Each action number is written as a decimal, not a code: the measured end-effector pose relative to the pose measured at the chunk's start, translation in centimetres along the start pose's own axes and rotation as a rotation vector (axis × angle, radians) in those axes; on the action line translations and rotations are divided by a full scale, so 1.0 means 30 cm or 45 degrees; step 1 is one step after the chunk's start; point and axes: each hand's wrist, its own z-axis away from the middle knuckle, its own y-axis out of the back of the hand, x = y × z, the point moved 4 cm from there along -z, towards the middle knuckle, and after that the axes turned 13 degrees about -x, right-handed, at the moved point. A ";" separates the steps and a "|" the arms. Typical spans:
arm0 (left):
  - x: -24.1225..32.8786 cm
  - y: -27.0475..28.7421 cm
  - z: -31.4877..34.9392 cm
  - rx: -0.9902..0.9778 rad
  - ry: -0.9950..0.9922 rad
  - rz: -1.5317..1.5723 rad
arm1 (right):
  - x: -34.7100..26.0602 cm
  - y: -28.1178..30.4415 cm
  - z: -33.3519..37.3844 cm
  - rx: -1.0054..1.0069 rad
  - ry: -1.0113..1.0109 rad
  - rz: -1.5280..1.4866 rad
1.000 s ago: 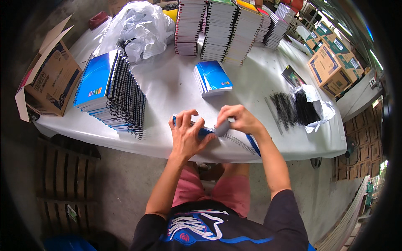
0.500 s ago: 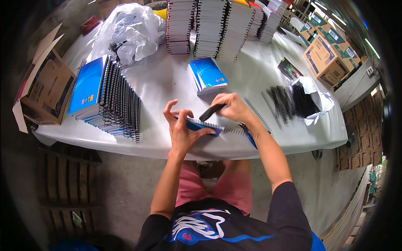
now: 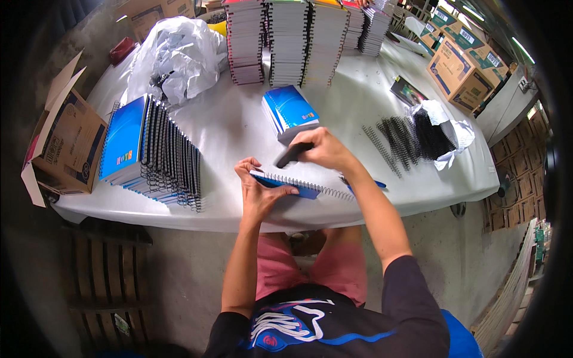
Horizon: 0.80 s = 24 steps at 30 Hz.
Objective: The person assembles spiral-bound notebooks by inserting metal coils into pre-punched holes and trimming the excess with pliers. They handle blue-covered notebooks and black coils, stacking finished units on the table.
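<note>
My left hand (image 3: 256, 194) grips a small blue notebook (image 3: 289, 188) on edge near the table's front, thumb along its near face and fingers behind. A dark wire coil (image 3: 333, 191) runs through the holes along its upper edge and sticks out past the right end. Just above the notebook, my right hand (image 3: 322, 149) is closed on a black curved tool (image 3: 292, 155), whose exact kind I cannot make out. Under my right forearm lies a blue-handled tool (image 3: 379, 184), mostly hidden. Beyond my hands sits a short stack of blue-covered notebooks (image 3: 290, 110).
Bound blue notebooks (image 3: 146, 149) stand stacked at left, beside an open carton (image 3: 68, 143). Loose coils (image 3: 397, 143) and a paper-wrapped coil bundle (image 3: 436, 137) lie at right. Tall notebook stacks (image 3: 287, 45) and a plastic bag (image 3: 179, 56) fill the back. Cartons (image 3: 462, 68) stand far right.
My left fingers, raised before, now fold down behind the notebook. My right hand with the black tool has shifted slightly left and up. The whole view has shifted a little.
</note>
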 end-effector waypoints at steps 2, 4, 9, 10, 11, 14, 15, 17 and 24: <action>0.003 0.000 0.000 -0.016 0.018 0.004 | -0.047 -0.054 -0.012 -0.186 0.292 -0.246; 0.004 0.002 -0.001 -0.016 -0.052 -0.088 | 0.010 -0.060 -0.033 -0.092 -0.023 0.017; 0.000 0.010 0.005 -0.070 -0.041 -0.118 | -0.042 -0.109 -0.029 -0.140 0.221 -0.143; 0.008 0.005 0.010 -0.053 -0.087 -0.106 | -0.011 -0.094 -0.029 -0.100 -0.001 -0.035; 0.016 -0.002 0.017 -0.038 -0.133 -0.092 | 0.019 -0.071 -0.024 -0.060 -0.225 0.071; -0.011 0.004 0.009 0.005 -0.108 0.280 | 0.022 0.024 0.028 0.199 -0.106 0.398; -0.030 0.001 0.013 0.006 -0.056 0.462 | 0.019 0.051 0.069 0.315 -0.021 0.490; 0.005 0.010 0.011 -0.045 -0.037 0.643 | 0.016 0.111 0.203 0.479 -0.222 0.519; 0.042 0.026 0.024 0.110 0.021 0.868 | 0.100 -0.117 0.593 0.408 -0.830 1.166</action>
